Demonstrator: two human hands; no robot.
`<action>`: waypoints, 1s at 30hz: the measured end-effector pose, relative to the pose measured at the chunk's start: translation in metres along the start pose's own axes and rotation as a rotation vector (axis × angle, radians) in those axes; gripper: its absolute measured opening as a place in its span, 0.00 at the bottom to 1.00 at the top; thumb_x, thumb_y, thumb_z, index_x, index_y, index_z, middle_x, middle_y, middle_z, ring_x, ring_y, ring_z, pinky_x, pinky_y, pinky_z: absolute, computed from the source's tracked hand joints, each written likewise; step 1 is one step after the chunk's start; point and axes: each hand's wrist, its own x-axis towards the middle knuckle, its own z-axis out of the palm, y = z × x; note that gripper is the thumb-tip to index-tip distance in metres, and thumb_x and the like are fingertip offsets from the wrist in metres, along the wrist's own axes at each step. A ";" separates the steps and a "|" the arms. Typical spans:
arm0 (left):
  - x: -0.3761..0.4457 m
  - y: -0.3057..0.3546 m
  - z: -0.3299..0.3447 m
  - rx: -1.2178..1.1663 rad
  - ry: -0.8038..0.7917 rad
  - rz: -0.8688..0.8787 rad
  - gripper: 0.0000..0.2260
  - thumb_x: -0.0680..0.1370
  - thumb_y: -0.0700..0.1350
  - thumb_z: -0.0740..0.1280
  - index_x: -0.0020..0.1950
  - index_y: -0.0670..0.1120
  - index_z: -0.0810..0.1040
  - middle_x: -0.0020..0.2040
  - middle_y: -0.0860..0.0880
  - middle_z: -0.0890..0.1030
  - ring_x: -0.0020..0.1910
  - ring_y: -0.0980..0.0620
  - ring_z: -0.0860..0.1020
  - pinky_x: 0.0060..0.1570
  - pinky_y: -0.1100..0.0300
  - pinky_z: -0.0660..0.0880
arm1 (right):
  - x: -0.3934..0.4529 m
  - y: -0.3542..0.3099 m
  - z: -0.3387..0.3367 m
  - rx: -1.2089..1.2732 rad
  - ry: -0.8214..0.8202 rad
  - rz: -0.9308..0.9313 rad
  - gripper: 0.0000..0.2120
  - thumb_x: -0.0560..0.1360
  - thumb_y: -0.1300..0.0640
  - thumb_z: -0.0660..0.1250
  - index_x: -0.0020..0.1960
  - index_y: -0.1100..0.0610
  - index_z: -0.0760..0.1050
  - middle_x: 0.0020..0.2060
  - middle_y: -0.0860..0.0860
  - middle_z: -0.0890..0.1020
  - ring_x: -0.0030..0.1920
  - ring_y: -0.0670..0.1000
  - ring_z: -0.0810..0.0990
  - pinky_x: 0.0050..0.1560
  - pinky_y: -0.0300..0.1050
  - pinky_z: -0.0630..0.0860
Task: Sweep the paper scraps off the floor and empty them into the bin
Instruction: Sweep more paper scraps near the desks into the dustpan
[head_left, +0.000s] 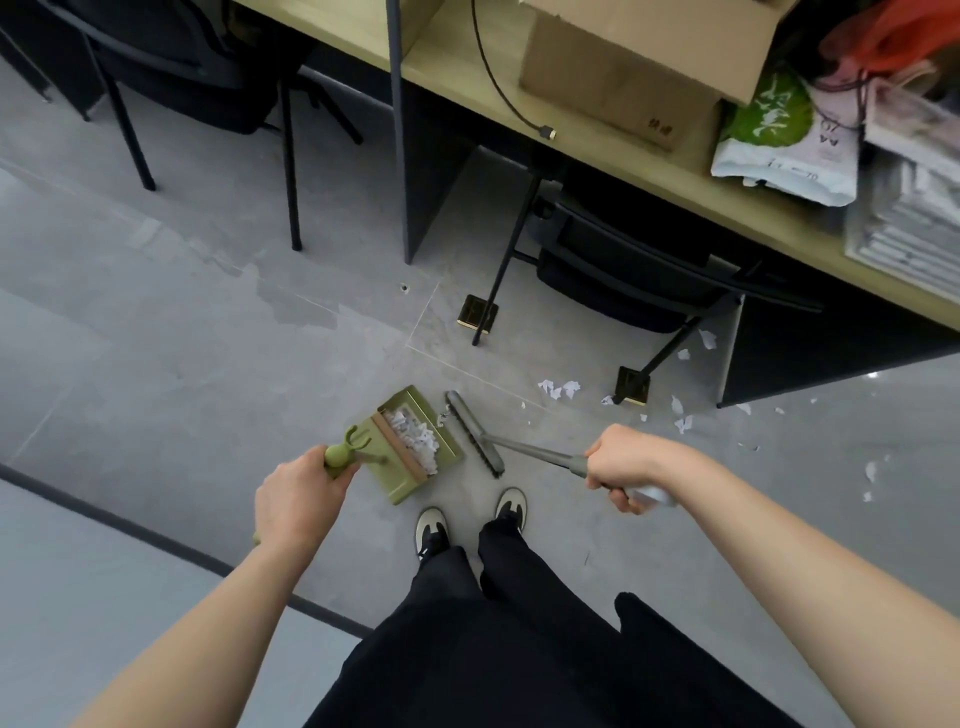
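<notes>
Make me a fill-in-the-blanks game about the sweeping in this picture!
1. The left hand holds the handle of the green ____.
2. The right hand grips the grey ____.
3. The white paper scraps already collected lie inside the ____.
4. More scraps lie on the floor near the black ____ legs.

Missing words: dustpan; broom; dustpan; chair

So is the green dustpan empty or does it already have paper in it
Not empty. The dustpan, held by the left hand, has a pile of white paper scraps inside, beside the broom head.
</notes>
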 end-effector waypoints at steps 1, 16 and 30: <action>0.001 0.002 0.000 0.003 -0.001 0.004 0.21 0.77 0.64 0.61 0.38 0.48 0.73 0.30 0.50 0.76 0.33 0.44 0.75 0.34 0.54 0.73 | 0.002 0.003 -0.003 0.016 0.000 0.010 0.20 0.73 0.68 0.57 0.62 0.60 0.74 0.34 0.53 0.65 0.24 0.49 0.64 0.30 0.37 0.62; -0.008 0.071 0.019 0.049 0.066 -0.041 0.20 0.77 0.62 0.63 0.37 0.47 0.73 0.29 0.49 0.75 0.30 0.44 0.74 0.32 0.55 0.71 | 0.040 0.066 -0.074 0.118 0.092 0.107 0.08 0.73 0.70 0.54 0.44 0.59 0.67 0.35 0.55 0.66 0.27 0.49 0.63 0.23 0.32 0.62; -0.055 0.165 0.066 0.042 0.195 -0.223 0.22 0.76 0.67 0.60 0.39 0.49 0.75 0.31 0.48 0.76 0.33 0.42 0.75 0.34 0.54 0.72 | 0.072 0.120 -0.157 0.085 0.036 0.003 0.08 0.74 0.67 0.54 0.45 0.59 0.70 0.37 0.55 0.69 0.22 0.49 0.65 0.24 0.32 0.64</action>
